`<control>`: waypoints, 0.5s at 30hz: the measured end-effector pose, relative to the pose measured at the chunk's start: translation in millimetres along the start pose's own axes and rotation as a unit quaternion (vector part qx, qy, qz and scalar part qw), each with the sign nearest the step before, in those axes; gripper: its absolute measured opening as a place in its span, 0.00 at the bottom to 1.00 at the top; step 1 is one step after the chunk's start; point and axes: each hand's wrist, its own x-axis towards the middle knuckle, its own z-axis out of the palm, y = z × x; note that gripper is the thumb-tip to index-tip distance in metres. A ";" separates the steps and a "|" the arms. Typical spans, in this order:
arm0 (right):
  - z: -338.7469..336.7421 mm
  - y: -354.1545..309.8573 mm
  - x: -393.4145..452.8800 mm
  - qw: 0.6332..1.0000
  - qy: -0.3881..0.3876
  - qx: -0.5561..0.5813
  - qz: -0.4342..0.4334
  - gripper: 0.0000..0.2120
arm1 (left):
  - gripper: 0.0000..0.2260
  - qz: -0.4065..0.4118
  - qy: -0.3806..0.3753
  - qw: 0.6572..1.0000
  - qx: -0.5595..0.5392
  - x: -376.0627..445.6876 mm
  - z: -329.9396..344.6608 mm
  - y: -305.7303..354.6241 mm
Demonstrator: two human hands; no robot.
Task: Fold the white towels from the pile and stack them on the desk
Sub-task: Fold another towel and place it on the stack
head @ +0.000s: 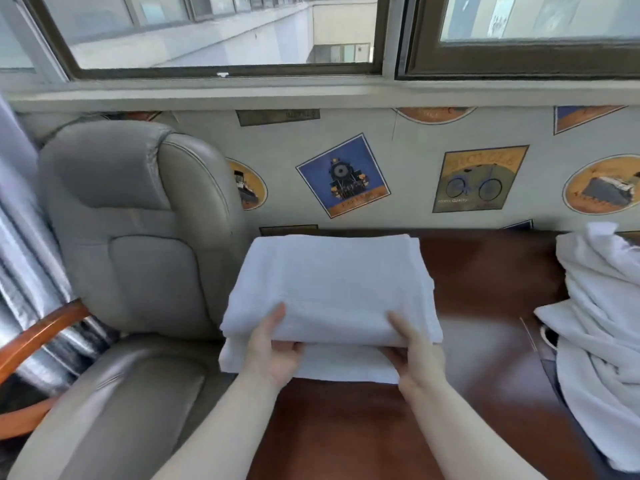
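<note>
A folded white towel lies on top of another folded towel at the left end of the brown desk. My left hand grips the top towel's near edge, thumb on top and fingers underneath. My right hand grips the same edge further right in the same way. A loose pile of unfolded white towels is heaped at the desk's right side.
A grey leather chair with a wooden armrest stands against the desk's left edge. Behind the desk is a wall with picture stickers under a window. A curtain hangs at far left.
</note>
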 end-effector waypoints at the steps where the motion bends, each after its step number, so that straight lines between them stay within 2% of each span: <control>1: -1.9 8.5 6.1 1.000 0.023 0.003 -0.005 0.28 | 0.19 0.004 -0.001 1.000 0.004 8.2 -8.0 0.0; 5: -3.6 4.9 13.5 0.996 0.053 0.001 -0.078 0.26 | 0.14 0.025 0.001 1.000 0.014 18.0 -15.0 7.3; 8: -1.8 11.8 7.2 0.989 0.094 -0.042 -0.104 0.23 | 0.14 0.032 0.070 0.995 0.065 15.2 -12.2 10.3; 9: -0.9 16.7 1.0 0.980 0.142 -0.074 -0.123 0.26 | 0.15 0.044 0.100 0.991 0.075 13.1 -14.8 10.5; 10: 0.0 17.9 -3.7 0.957 0.197 -0.117 -0.176 0.32 | 0.15 0.077 0.126 0.986 0.081 11.2 -17.7 11.8; 11: 0.4 15.6 -5.7 0.920 0.244 -0.165 -0.260 0.37 | 0.17 0.142 0.155 0.974 0.083 10.6 -19.5 13.8; 12: 2.0 10.2 -9.1 0.868 0.273 -0.202 -0.362 0.40 | 0.21 0.247 0.192 0.943 0.110 5.7 -18.9 17.4; 13: 7.5 4.1 -10.9 0.815 0.265 -0.229 -0.463 0.39 | 0.26 0.381 0.202 0.885 0.174 1.9 -15.6 20.4; 14: 18.9 0.4 -9.0 0.779 0.210 -0.258 -0.531 0.37 | 0.29 0.508 0.163 0.802 0.268 5.0 -12.0 18.7; 15: 37.0 0.0 -6.0 0.761 0.123 -0.303 -0.560 0.33 | 0.30 0.580 0.081 0.721 0.370 9.8 -3.2 12.6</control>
